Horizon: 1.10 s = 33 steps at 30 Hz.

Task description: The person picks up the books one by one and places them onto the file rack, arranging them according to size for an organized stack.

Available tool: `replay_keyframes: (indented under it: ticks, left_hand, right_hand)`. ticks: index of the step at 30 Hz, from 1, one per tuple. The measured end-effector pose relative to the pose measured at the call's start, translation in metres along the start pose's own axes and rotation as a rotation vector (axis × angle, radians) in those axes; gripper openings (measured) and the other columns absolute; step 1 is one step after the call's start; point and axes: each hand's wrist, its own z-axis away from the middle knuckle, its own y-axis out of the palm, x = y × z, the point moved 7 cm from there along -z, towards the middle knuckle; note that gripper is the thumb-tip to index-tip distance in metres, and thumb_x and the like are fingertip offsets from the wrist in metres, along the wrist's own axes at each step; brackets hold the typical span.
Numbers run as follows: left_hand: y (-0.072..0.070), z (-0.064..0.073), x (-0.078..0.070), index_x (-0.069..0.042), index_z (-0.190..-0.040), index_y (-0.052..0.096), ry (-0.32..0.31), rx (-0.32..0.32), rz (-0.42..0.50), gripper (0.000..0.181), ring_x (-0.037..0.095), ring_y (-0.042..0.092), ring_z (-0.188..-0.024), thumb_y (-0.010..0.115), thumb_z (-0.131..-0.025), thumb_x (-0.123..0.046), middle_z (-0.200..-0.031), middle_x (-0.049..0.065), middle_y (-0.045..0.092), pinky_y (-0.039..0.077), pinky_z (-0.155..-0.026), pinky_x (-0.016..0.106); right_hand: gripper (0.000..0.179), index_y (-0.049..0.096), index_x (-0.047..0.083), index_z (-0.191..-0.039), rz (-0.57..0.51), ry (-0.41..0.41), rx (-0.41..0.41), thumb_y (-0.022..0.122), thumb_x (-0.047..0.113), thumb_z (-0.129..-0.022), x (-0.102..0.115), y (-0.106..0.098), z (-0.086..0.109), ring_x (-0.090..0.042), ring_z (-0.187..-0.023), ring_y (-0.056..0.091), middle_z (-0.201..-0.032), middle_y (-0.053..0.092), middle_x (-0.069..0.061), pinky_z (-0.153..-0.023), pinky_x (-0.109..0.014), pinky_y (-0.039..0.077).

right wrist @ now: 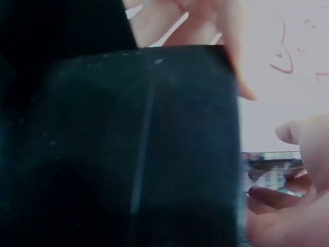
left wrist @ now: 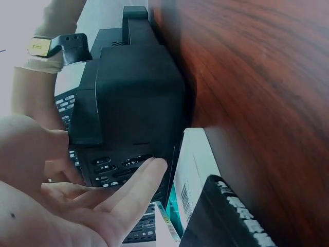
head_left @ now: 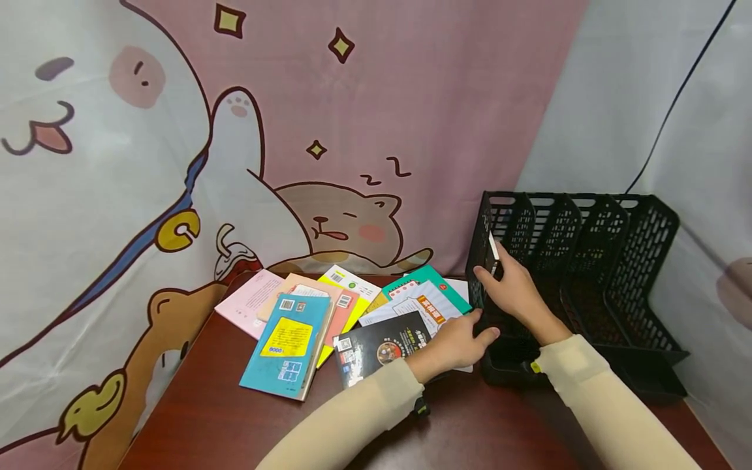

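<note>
A black file rack (head_left: 593, 307) with upright dividers stands at the right of the table. My right hand (head_left: 517, 290) holds a thin book (head_left: 493, 248) at the leftmost slot, just inside the side wall; its pale page edge shows, and the rest is hidden. Low beside the rack's front left corner is my left hand (head_left: 458, 341), fingers extended. In the left wrist view its fingers (left wrist: 136, 193) lie against or very near the slotted side wall. Under my left forearm lies a black book (head_left: 376, 349). A blurred dark panel (right wrist: 154, 144) fills much of the right wrist view.
Left of the rack, several books overlap: a blue one (head_left: 290, 346) with a yellow panel, a pink one (head_left: 249, 300), a green one (head_left: 425, 277) and a white one (head_left: 405, 310). A printed curtain (head_left: 352, 130) hangs behind the table (head_left: 200, 398).
</note>
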Motion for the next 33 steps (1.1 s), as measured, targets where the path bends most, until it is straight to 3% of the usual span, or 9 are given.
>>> replay_keyframes:
  ticks: [3,5,7,11,15,18,23,29,33]
  left_hand:
    - [-0.001,0.002,0.0,-0.015,-0.165,0.053,-0.013,-0.023,0.016,0.067,0.021,0.064,-0.145,0.057,-0.112,-0.056,-0.16,0.008,0.065,0.053,-0.119,0.038]
    - [-0.003,0.004,0.001,-0.017,-0.163,0.057,-0.011,-0.04,0.032,0.064,0.021,0.068,-0.139,0.058,-0.111,-0.055,-0.151,0.009,0.071,0.056,-0.115,0.038]
    - [-0.006,0.005,0.001,-0.018,-0.161,0.059,-0.005,-0.053,0.046,0.061,0.019,0.072,-0.131,0.059,-0.111,-0.054,-0.135,0.008,0.08,0.058,-0.11,0.036]
    - [-0.016,0.008,0.0,-0.019,-0.156,0.065,0.034,-0.085,0.093,0.054,0.011,0.077,-0.103,0.06,-0.112,-0.05,-0.104,0.004,0.084,0.059,-0.091,0.028]
    - [-0.03,0.014,-0.002,-0.02,-0.145,0.074,0.077,-0.103,0.16,0.043,-0.002,0.068,-0.075,0.062,-0.112,-0.043,-0.089,-0.001,0.082,0.052,-0.069,0.021]
    - [-0.043,0.021,0.0,-0.02,-0.14,0.077,0.096,-0.111,0.192,0.039,-0.007,0.069,-0.081,0.062,-0.112,-0.042,-0.104,-0.003,0.084,0.053,-0.07,0.019]
    - [-0.067,0.034,0.012,-0.022,-0.141,0.077,0.107,-0.133,0.187,0.038,0.003,0.075,-0.103,0.061,-0.113,-0.042,-0.132,-0.004,0.081,0.058,-0.085,0.021]
    - [-0.092,0.051,0.039,-0.019,-0.143,0.075,0.093,-0.167,0.212,0.038,0.01,0.079,-0.111,0.062,-0.112,-0.037,-0.133,-0.002,0.081,0.06,-0.095,0.028]
    - [-0.106,0.065,0.06,-0.018,-0.143,0.075,0.051,-0.178,0.209,0.037,0.013,0.079,-0.11,0.062,-0.113,-0.036,-0.13,0.001,0.081,0.061,-0.098,0.034]
  right_hand:
    - [0.075,0.037,0.013,-0.173,-0.026,-0.007,-0.094,0.055,0.054,-0.113,0.005,-0.013,0.006,-0.052,-0.145,0.057,-0.17,0.048,-0.026,-0.11,-0.072,0.05]
    - [0.065,0.056,0.014,-0.162,-0.053,-0.015,-0.19,0.055,0.056,-0.113,0.009,-0.024,0.01,-0.042,-0.125,0.071,-0.157,0.063,-0.022,-0.097,-0.057,0.06]
    - [0.055,0.07,0.013,-0.148,-0.086,-0.032,-0.29,0.057,0.054,-0.113,0.015,-0.036,0.014,-0.029,-0.099,0.078,-0.138,0.074,-0.018,-0.081,-0.036,0.063]
    - [0.043,0.082,0.012,-0.121,-0.135,-0.077,-0.423,0.057,0.046,-0.114,0.026,-0.052,0.024,-0.004,-0.074,0.074,-0.109,0.082,-0.013,-0.066,-0.009,0.052]
    - [0.039,0.084,0.01,-0.1,-0.135,-0.109,-0.49,0.058,0.036,-0.114,0.036,-0.058,0.036,0.01,-0.068,0.064,-0.091,0.081,-0.01,-0.063,-0.007,0.047]
    - [0.036,0.083,0.012,-0.094,-0.105,-0.13,-0.483,0.06,0.031,-0.113,0.045,-0.054,0.045,0.008,-0.063,0.06,-0.081,0.077,-0.006,-0.059,-0.011,0.045]
    - [0.031,0.082,0.017,-0.094,-0.049,-0.159,-0.4,0.062,0.031,-0.113,0.06,-0.04,0.058,-0.003,-0.059,0.061,-0.076,0.072,0.001,-0.058,-0.019,0.048]
    - [0.023,0.083,0.015,-0.099,0.006,-0.169,-0.273,0.066,0.027,-0.111,0.071,-0.014,0.067,-0.012,-0.065,0.06,-0.08,0.072,-0.001,-0.061,-0.027,0.05]
    - [0.024,0.083,0.012,-0.112,0.028,-0.141,-0.136,0.066,0.028,-0.11,0.072,0.008,0.071,-0.014,-0.072,0.061,-0.102,0.08,-0.007,-0.068,-0.032,0.051]
